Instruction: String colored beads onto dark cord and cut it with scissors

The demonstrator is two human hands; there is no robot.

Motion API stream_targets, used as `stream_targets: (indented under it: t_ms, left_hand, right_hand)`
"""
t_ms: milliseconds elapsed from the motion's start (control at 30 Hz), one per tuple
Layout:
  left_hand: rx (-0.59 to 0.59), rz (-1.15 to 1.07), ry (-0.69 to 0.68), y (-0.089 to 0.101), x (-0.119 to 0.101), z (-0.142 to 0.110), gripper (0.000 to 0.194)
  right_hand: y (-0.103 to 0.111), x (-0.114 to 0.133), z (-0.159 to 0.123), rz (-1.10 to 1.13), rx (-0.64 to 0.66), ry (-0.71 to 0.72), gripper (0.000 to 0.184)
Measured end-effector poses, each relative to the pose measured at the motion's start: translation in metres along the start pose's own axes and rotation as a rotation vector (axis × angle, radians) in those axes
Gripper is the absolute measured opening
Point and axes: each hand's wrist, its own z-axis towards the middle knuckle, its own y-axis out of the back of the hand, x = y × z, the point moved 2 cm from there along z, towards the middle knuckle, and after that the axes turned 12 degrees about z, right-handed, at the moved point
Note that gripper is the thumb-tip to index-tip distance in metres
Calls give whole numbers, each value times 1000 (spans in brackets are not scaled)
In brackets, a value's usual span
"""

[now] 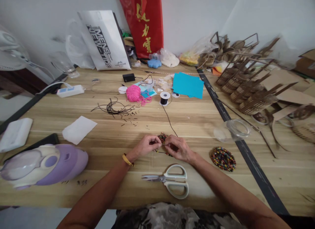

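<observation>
My left hand (149, 144) and my right hand (179, 148) meet near the middle of the table, fingertips pinched close together. Between them runs a thin dark cord (169, 119), which leads back to a white spool of black cord (164, 98). A short loop with a few small beads hangs below my fingers. Just behind the fingertips lies a heap of multicoloured beads (162, 136), partly hidden by my hands. Scissors (164, 179) with pale handles rest in front of me, blades pointing left. A coil of strung beads (223, 159) sits beside my right forearm.
Cut black cords (115, 108) with scraps, pink yarn (133, 93) and blue sheets (188, 85) lie farther back. On the left are a purple-and-white device (61, 165) and white paper (79, 129). Woven baskets (246, 87) and a clear plastic container (237, 128) stand right.
</observation>
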Motion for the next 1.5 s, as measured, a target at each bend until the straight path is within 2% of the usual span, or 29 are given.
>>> stream_targets:
  t_ms: [967,1500]
  left_hand:
    - [25,43,16,-1,-4,0,17]
    - [22,16,6,-1,-2,0,17]
  right_hand:
    - [-2,0,0,11,22,42,3]
    - [-1,2,2,7,4,10,5]
